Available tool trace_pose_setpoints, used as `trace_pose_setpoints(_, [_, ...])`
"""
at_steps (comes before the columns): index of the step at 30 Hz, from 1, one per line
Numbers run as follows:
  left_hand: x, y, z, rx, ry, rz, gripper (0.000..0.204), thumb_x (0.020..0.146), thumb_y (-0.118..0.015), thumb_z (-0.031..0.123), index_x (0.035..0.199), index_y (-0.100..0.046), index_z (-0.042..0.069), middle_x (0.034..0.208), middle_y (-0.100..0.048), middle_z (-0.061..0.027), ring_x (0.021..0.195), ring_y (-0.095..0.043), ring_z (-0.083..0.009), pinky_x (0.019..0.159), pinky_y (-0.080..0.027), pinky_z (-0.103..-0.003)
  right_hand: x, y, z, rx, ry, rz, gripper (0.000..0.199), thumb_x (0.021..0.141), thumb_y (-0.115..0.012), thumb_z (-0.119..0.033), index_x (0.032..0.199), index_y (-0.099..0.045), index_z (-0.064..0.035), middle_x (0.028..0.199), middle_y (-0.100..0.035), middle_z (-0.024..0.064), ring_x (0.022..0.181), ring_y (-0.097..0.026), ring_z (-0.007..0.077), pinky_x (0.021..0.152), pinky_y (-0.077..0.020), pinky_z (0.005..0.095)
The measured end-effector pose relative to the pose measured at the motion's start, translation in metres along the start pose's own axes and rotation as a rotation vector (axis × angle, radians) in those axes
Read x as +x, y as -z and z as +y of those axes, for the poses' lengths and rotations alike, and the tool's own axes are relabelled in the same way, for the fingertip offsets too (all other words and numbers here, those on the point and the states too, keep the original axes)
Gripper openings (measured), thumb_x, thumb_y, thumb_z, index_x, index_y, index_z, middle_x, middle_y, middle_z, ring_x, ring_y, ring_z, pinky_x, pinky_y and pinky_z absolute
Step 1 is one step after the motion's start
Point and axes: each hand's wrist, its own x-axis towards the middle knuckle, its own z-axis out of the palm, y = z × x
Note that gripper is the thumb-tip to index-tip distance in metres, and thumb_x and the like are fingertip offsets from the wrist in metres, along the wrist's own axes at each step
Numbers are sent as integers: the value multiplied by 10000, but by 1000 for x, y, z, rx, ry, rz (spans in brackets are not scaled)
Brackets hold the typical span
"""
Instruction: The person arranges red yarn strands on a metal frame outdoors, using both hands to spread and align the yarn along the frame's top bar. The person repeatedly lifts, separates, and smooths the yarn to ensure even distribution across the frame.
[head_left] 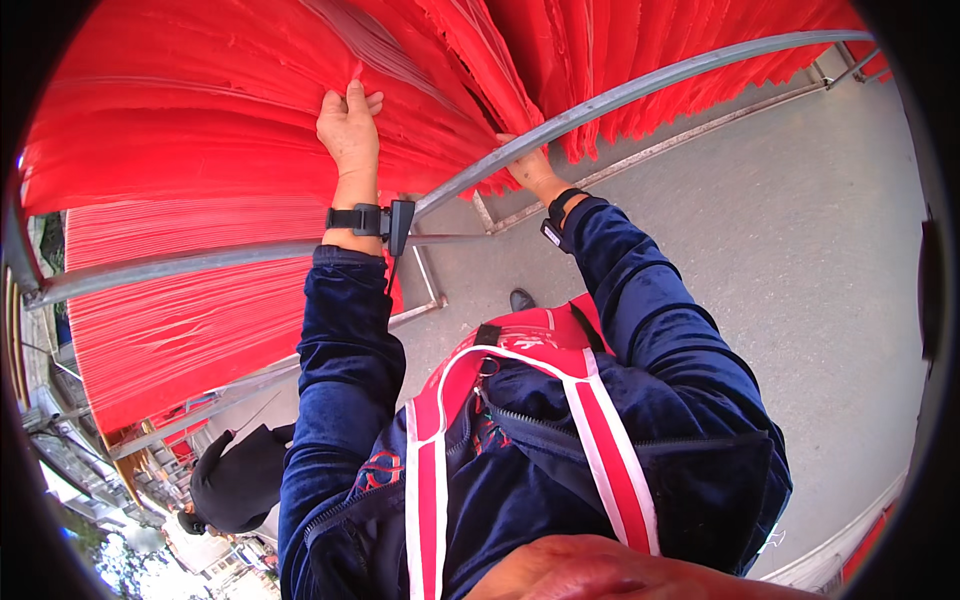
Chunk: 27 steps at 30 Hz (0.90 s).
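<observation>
Fingers [352,92] of left hand [349,130] pressed together, pinching top edge of one red sheet [250,150] among hanging red sheets, thumb side toward camera. Right hand [527,165] reaches under metal rail [640,90] into red sheets further right; its fingers hidden behind rail and sheets, cannot tell their state. Both wrists carry black straps, left one with small black device [398,225]. Sheets hang in dense rows over metal rails, filling upper left and top. Grey concrete floor [800,250] at right. Dark blue sleeves, red-and-white straps across chest. Another person in black [240,480] lower left.
</observation>
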Motion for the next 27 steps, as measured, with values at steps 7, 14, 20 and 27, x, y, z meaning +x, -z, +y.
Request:
trace_pose_setpoints(7, [-12,-10,-1,-79,-3,28,178,994,-599,126,996,-556,-47,887,-661,-113,779,-718,-185,693,-599,-295,48,-31,2,-40,169,191,431,939,-627,-277,1273,-599,-6,1145,-656,283,1073,-631,424,934,-507,447])
trace_pose_setpoints(14, [-155,-15,-41,66,-252,-22,154,1002,-557,68,1115,-604,-24,887,-656,-67,715,-657,-131,633,-539,-262,69,-17,18,127,81,189,281,961,-555,-273,866,-618,-16,862,-606,259,807,-593,458,691,-463,490])
trace_pose_setpoints(20, [-236,-63,-174,163,427,-256,260,987,-623,194,1133,-648,-19,834,-677,-52,634,-608,-93,564,-496,-242,58,9,31,-1,84,76,256,958,-568,-277,895,-640,-40,855,-611,250,829,-598,455,696,-468,488])
trace_pose_setpoints(27, [-147,-135,-273,528,176,114,318,964,-654,310,1019,-687,-2,660,-642,-70,551,-612,-126,506,-491,-273,59,12,37,9,167,9,257,965,-569,-260,907,-630,-17,873,-628,236,809,-610,440,680,-480,477])
